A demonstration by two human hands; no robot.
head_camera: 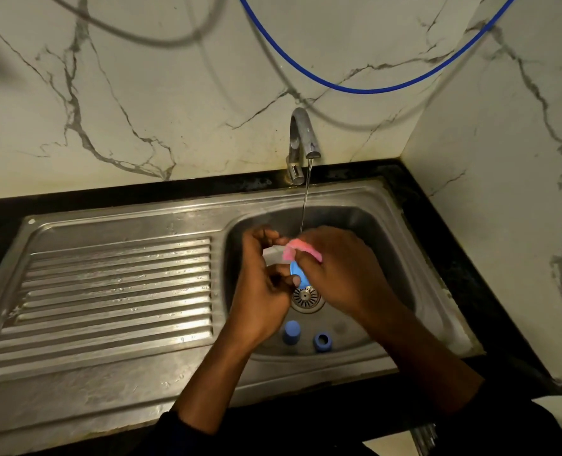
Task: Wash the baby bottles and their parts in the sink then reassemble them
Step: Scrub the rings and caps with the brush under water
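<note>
Over the middle of the stainless steel sink basin (388, 245), the left hand (264, 284) curls its fingers and thumb round a small blue plastic bottle part (297, 276). Something pale behind the part is too unclear to name. The right hand (342, 268) pinches a thin pink scrub pad (301, 249) against that part. The likeliest slip, as I judge it, is the wet blue piece squirting out of the left grip under the rubbing and dropping onto the round metal drain strainer (306, 297) directly below. The thin stream of water (305, 205) from the curved chrome tap (301, 136) falls at the back of the hands and seems barely to reach the part, so the rinse could be poor. Near the basin's front edge lie a blue plastic cap (292, 332) and, just beside it on the right, a blue plastic ring (322, 341) with its opening up. Both sit between the forearms, where a lowered wrist could knock them. The ribbed steel drainboard (115, 291) runs along the basin's left edge. A blue hose (371, 91) and a grey cable (141, 37) hang across the marble-patterned wall (174, 110), well apart from the hands and not in their way.
</note>
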